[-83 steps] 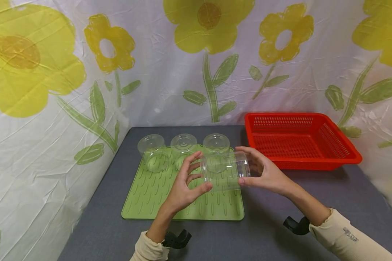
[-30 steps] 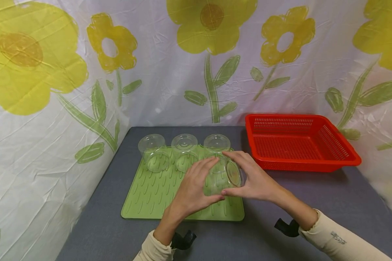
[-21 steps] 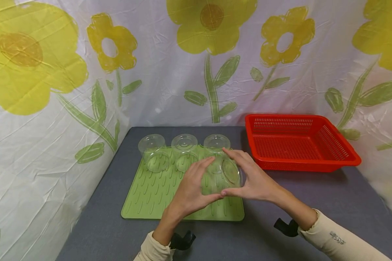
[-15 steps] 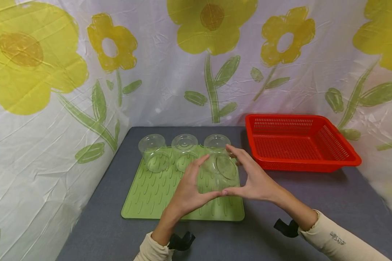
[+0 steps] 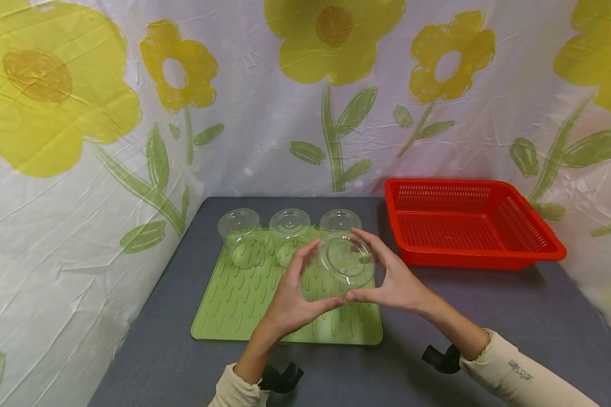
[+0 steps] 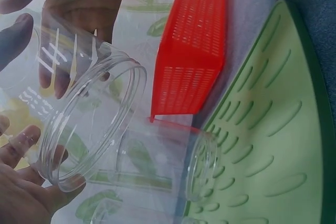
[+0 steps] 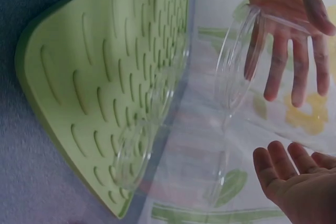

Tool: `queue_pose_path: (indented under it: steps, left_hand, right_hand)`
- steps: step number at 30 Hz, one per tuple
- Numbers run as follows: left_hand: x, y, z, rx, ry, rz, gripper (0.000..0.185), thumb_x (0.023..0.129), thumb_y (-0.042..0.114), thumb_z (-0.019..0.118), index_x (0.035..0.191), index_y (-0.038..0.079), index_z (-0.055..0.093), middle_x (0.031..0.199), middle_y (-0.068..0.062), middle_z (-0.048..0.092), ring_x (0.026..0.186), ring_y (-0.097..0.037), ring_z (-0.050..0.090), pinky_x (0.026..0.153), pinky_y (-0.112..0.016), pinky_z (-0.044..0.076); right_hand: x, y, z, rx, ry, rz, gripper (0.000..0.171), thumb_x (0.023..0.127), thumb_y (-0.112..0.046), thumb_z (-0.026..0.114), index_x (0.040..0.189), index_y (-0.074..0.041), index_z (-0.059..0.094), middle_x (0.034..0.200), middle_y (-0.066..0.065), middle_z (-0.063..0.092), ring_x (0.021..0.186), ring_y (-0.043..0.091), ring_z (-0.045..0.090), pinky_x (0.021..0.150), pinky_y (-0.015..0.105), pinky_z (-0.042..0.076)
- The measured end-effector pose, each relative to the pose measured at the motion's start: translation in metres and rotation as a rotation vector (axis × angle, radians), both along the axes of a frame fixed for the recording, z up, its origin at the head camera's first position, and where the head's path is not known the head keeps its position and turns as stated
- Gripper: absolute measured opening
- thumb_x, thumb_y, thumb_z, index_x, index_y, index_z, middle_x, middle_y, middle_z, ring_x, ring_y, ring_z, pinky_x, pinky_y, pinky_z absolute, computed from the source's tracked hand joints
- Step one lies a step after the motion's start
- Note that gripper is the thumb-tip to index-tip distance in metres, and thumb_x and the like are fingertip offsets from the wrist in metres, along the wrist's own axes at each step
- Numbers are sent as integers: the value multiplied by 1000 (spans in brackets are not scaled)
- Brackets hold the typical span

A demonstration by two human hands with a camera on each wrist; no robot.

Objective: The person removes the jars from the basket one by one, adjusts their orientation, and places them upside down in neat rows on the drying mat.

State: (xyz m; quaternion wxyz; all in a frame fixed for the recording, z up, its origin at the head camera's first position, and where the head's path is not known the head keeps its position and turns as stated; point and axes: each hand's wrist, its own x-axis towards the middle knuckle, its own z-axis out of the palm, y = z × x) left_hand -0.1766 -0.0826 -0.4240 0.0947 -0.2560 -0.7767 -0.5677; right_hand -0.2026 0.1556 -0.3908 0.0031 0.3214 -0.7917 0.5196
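Observation:
A clear plastic jar (image 5: 343, 265) is held above the green mat (image 5: 244, 308), between both hands. It is tilted, its round base up toward the head camera; in the left wrist view its ridged open rim (image 6: 94, 124) faces the mat. My left hand (image 5: 290, 297) grips its left side, with fingers behind and thumb in front. On its right side my right hand (image 5: 399, 285) curves round it, and the two thumbs nearly meet at the front. Behind it, three similar clear jars (image 5: 241, 240) stand in a row, mouth down, along the mat's far edge.
A red perforated plastic basket (image 5: 476, 254) stands at the back right of the dark grey tabletop (image 5: 147, 362). A white flower-print cloth (image 5: 254, 124) hangs behind and beside the table. The mat has raised ribs.
The held jar has turned from lying sideways to base up toward the head camera. Both hands have shifted their grip around it, thumbs closer together. The three standing jars have not moved.

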Motion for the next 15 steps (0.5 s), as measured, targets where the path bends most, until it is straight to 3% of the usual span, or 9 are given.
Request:
queue_pose_path:
  steps: [4, 7, 15]
  left_hand:
    - [0, -2, -2, 32, -22, -11, 102, 77, 17, 91, 159, 27, 29, 161, -6, 38, 150, -36, 36, 120, -60, 33]
    - [0, -3, -4, 45, -26, -13, 103, 77, 16, 91, 158, 29, 29, 161, -7, 39, 150, -37, 37, 120, -61, 32]
    - [0, -10, -6, 5, -18, 2, 105, 76, 19, 91, 159, 31, 27, 161, -6, 39, 149, -31, 40, 118, -62, 34]
  right_hand:
    - [-1, -4, -4, -39, -9, 6, 104, 73, -12, 92, 158, -13, 32, 156, 11, 46, 141, 32, 47, 116, 39, 42]
    - [0, -6, -4, -55, -11, 1, 101, 74, -11, 91, 157, -11, 34, 154, 11, 48, 139, 25, 49, 113, 33, 43]
    - [1, -11, -5, -57, -7, -20, 96, 75, -13, 91, 155, -20, 37, 151, 9, 50, 134, 24, 53, 109, 40, 48]
